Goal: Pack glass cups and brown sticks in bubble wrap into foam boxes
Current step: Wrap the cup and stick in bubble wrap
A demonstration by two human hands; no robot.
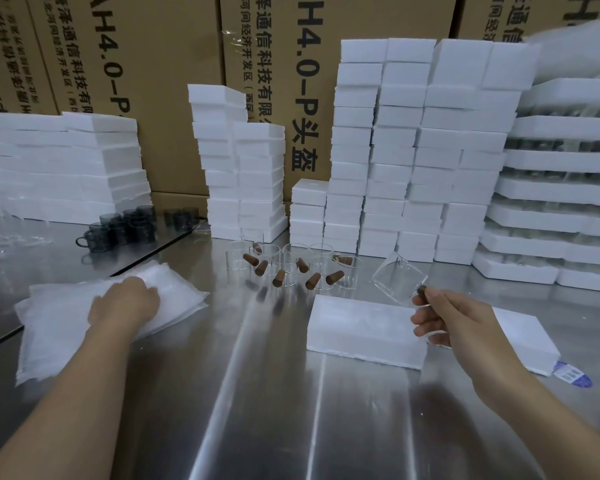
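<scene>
head view: pinches with the right hand point(444, 317), centre right, a tilted clear glass cup point(397, 277) by its brown stick point(421, 291), unwrapped, near a white rectangular foam box point(364, 327). rests the left hand point(125, 303) on a white bubble wrap stack point(59, 327), left; cannot tell if gripping. leaves a cluster of clear stick-handled cups point(291, 268), centre, unwrapped; probably mid-job.

The widest free room is the bare metal table point(257, 393) in the lower middle of the frame — a strip between the bubble wrap pile point(59, 334) at left and the closed foam box point(361, 327) at right. At its upper end the clear cups point(293, 259) and brown sticks point(278, 278) are crowded together and block the way. Behind them the foam box stacks point(395, 150) make a wall. Above the box's far edge the right hand point(440, 317) holds a tilted glass cup point(397, 278).
</scene>
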